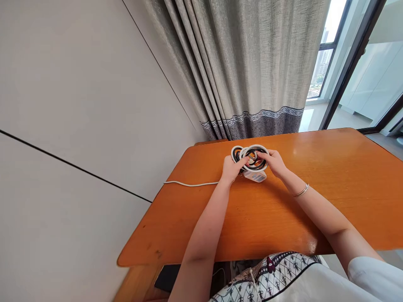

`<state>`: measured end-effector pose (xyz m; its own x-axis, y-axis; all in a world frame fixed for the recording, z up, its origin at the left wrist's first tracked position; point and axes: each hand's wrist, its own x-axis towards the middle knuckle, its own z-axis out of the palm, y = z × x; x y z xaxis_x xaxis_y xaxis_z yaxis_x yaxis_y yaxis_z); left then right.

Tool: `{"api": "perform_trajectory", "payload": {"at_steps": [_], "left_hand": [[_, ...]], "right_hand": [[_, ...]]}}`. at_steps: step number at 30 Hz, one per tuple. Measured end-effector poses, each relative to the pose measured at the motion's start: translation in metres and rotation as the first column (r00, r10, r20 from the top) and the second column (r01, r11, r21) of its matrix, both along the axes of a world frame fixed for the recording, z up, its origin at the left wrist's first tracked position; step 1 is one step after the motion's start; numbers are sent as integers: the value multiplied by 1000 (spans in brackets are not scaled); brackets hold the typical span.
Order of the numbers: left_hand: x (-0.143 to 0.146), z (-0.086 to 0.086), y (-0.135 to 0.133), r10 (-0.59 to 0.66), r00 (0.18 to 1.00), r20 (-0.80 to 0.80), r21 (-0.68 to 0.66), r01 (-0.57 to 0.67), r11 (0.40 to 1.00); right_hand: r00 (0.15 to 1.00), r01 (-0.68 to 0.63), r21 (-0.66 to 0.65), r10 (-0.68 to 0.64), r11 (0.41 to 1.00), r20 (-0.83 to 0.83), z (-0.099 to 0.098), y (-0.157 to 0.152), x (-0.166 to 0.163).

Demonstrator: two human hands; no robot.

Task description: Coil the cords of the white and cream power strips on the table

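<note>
Above the far middle of the wooden table, a bundle of coiled cables point(255, 147), white and black, is held in loops. My left hand point(232, 167) is closed on the left side of the loops, thumb laid across them. On the right side my right hand point(274, 162) pinches the coils between thumb and fingers. Just beneath the loops sits a pale, boxy piece with a printed label point(257, 176); its exact kind does not show. The fingers behind the bundle are hidden.
A white cord point(192, 185) crosses the orange-brown table point(315, 188) from the left edge to my left hand. The table meets a grey panelled wall point(94, 92) on the left. Grey curtains point(258, 63) hang behind, with a glass sliding door point(352, 67) at right.
</note>
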<state>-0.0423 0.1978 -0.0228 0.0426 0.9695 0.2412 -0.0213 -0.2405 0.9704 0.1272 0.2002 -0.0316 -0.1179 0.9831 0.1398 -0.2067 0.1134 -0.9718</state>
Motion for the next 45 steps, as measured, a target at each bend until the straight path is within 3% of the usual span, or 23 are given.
{"api": "perform_trajectory", "payload": {"at_steps": [4,8,11,15,18,21,24,28,35,38,41,43,45], "left_hand": [[5,-3,0,81,997,10,-4,-81,997],[9,-6,-1,172,978,-117,97,-161,982],[10,-7,-2,260,941,-217,194,-219,956],[7,-9,0,353,888,-295,285,-271,920],[3,-12,2,352,877,-328,371,-224,901],[0,-12,2,422,822,-382,556,-160,816],[-1,-10,0,463,733,-499,672,-10,740],[2,-6,-4,389,655,-648,624,163,765],[15,2,-18,424,542,-726,594,183,783],[16,4,-19,381,568,-729,572,200,796],[14,7,-18,291,652,-700,543,223,809],[13,9,-19,201,733,-650,519,234,822],[12,12,-20,79,839,-539,473,223,852]], "right_hand": [[996,21,72,-27,997,85,3,-1,1],[975,122,107,-140,987,173,6,0,2],[967,148,71,-159,986,198,9,2,4],[986,129,-44,-124,991,109,14,0,5],[995,98,-114,-98,989,9,16,-1,3],[992,29,-191,-52,981,-115,17,-2,1],[977,12,-247,-64,969,-204,17,-3,1],[957,43,-268,-116,962,-265,19,-6,1],[974,35,-197,-77,980,-211,23,-16,-5],[998,13,-65,-17,998,-58,23,-13,0],[979,126,157,-148,979,137,22,-6,7],[956,205,289,-254,935,144,20,-3,8],[965,199,344,-244,918,93,20,-2,7]]}}
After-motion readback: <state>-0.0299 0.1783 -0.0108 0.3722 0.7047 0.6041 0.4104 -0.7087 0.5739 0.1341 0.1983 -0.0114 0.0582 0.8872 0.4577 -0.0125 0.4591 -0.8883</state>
